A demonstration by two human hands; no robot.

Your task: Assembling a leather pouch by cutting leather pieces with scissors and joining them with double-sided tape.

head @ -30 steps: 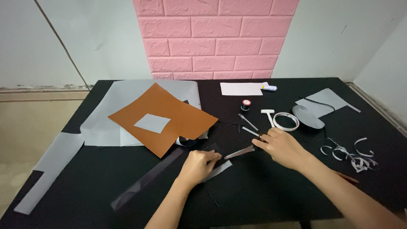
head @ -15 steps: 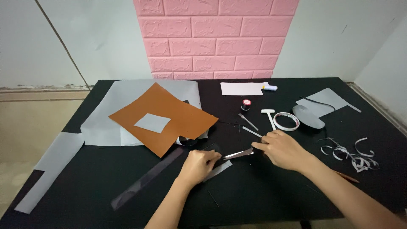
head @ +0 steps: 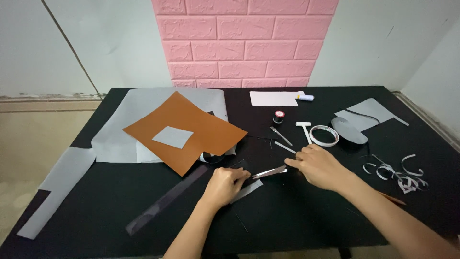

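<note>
My left hand presses down on a small grey strip lying on the black table. My right hand grips a metal-bladed cutting tool; its tip points left and reaches my left fingertips over the strip. A long dark ruler-like strip lies diagonally just left of my left hand.
A brown leather sheet with a grey square lies on a large grey sheet. A tape roll, small hammer, little round tin, white paper and curled grey offcuts lie around. More grey pieces sit left.
The tool and my right hand have shifted slightly left toward my left fingers. My left hand stays on the grey strip.
</note>
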